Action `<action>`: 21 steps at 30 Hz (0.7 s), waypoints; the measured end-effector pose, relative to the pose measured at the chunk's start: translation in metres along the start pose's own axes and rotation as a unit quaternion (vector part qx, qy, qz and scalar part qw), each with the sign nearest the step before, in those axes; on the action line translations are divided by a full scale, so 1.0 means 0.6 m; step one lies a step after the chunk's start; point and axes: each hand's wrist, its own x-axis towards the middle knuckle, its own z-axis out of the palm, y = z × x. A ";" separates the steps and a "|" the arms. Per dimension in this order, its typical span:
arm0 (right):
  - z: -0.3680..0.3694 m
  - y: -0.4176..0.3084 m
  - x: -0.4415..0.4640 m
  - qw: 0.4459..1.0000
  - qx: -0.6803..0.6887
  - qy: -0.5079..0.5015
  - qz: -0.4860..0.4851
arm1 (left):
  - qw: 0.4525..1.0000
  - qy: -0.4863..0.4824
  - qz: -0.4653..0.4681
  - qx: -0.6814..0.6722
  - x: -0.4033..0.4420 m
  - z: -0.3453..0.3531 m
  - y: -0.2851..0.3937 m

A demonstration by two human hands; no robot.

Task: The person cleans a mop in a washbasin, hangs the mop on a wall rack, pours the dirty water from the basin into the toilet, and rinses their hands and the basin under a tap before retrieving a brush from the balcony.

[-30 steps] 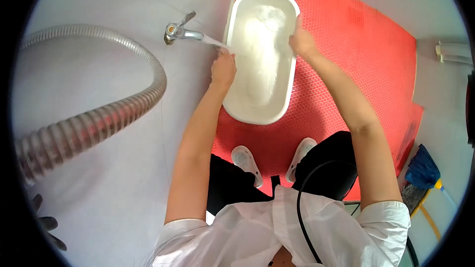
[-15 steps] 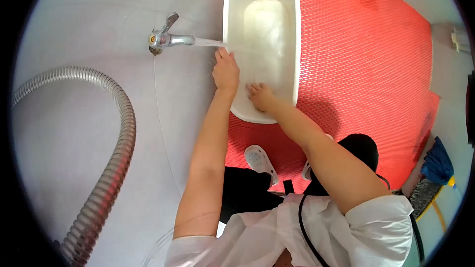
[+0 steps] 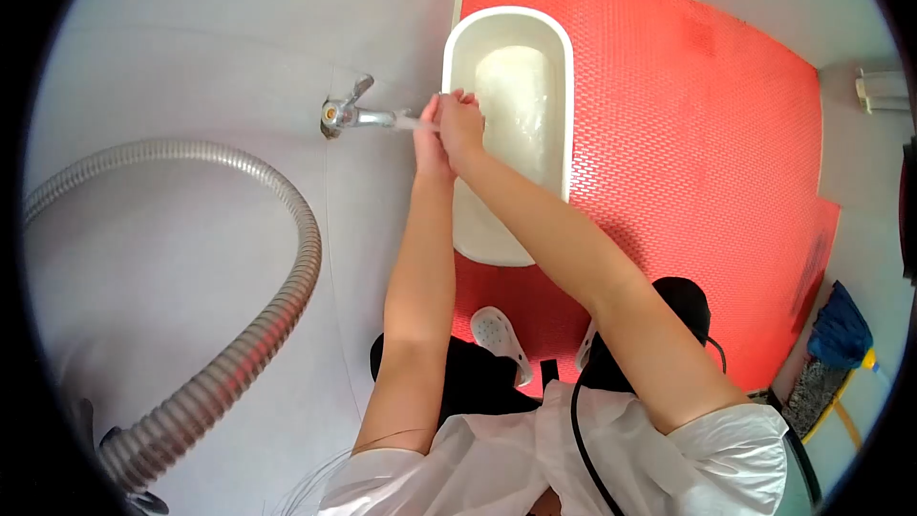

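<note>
Water runs from a metal faucet on the grey wall onto my two hands, which meet over the left rim of a white basin. My left hand is under the stream with its fingers mostly hidden behind the other hand. Against it lies my right hand, partly curled, with several fingertips showing; whether anything is between the hands cannot be made out. Shallow water with bright reflections lies in the basin, which rests on a red textured mat.
A ribbed flexible hose curves across the left side. White clogs are on the mat below the basin. A blue mop head and a grey brush stand at the lower right. A white pipe is at the right wall.
My right hand first left the basin's right rim for its lower inside, then rose to meet my left hand under the stream. My left hand has left the rim's edge. The camera view has shifted.
</note>
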 end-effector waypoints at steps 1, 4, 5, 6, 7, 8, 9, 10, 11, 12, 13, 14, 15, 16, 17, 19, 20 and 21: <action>-0.011 -0.021 -0.013 0.969 -0.236 -0.048 -0.048 | 0.993 -0.103 -0.043 -0.034 0.006 -0.030 0.003; -0.035 -0.014 -0.029 0.918 -0.204 -0.221 -0.257 | 0.990 -0.113 -0.079 -0.007 -0.001 -0.036 0.003; -0.042 -0.016 -0.019 0.918 -0.211 -0.210 -0.263 | 0.991 -0.099 -0.088 -0.023 -0.004 -0.034 0.003; -0.049 -0.018 -0.009 0.849 -0.355 -0.258 -0.294 | 0.991 -0.086 -0.097 -0.038 -0.006 -0.034 0.003; -0.055 -0.019 0.003 0.757 -0.491 -0.297 -0.313 | 0.990 -0.073 -0.108 -0.052 -0.005 -0.034 0.004; -0.062 -0.015 0.013 0.758 -0.497 -0.284 -0.312 | 0.989 -0.058 -0.120 -0.064 -0.004 -0.038 0.007; -0.069 -0.008 0.020 0.746 -0.465 -0.301 -0.371 | 0.987 -0.042 -0.135 -0.076 -0.004 -0.044 0.011; -0.075 -0.006 0.028 0.727 -0.433 -0.317 -0.427 | 0.986 -0.027 -0.146 -0.080 0.000 -0.059 0.020; -0.069 -0.021 0.030 0.733 -0.444 -0.276 -0.435 | 0.984 -0.011 -0.158 -0.083 0.006 -0.070 0.025; -0.061 -0.047 0.028 0.736 -0.454 -0.236 -0.443 | 0.985 -0.015 -0.149 -0.083 0.002 -0.052 0.031; -0.062 -0.108 0.001 0.743 -0.463 -0.219 -0.431 | 0.987 -0.017 -0.137 -0.081 -0.009 -0.027 0.039; -0.057 -0.172 -0.032 0.749 -0.469 -0.205 -0.420 | 0.986 -0.025 -0.144 -0.082 -0.010 -0.018 0.035; -0.048 -0.210 -0.056 0.739 -0.455 -0.234 -0.439 | 0.993 -0.026 -0.099 -0.066 -0.013 -0.013 0.034; -0.039 -0.226 -0.073 0.728 -0.439 -0.263 -0.457 | 0.997 -0.027 -0.052 -0.049 -0.018 0.000 0.033; -0.023 -0.220 -0.083 0.741 -0.431 -0.276 -0.435 | 0.997 0.064 -0.011 0.042 -0.029 0.025 0.025; -0.006 -0.213 -0.098 0.754 -0.425 -0.281 -0.415 | 0.993 0.077 0.014 0.088 -0.008 -0.012 0.016; -0.002 -0.212 -0.101 0.738 -0.455 -0.247 -0.433 | 0.991 0.079 0.020 0.102 0.010 -0.045 0.006; -0.003 -0.214 -0.104 0.721 -0.482 -0.212 -0.451 | 0.990 0.069 0.012 0.118 0.034 -0.086 -0.004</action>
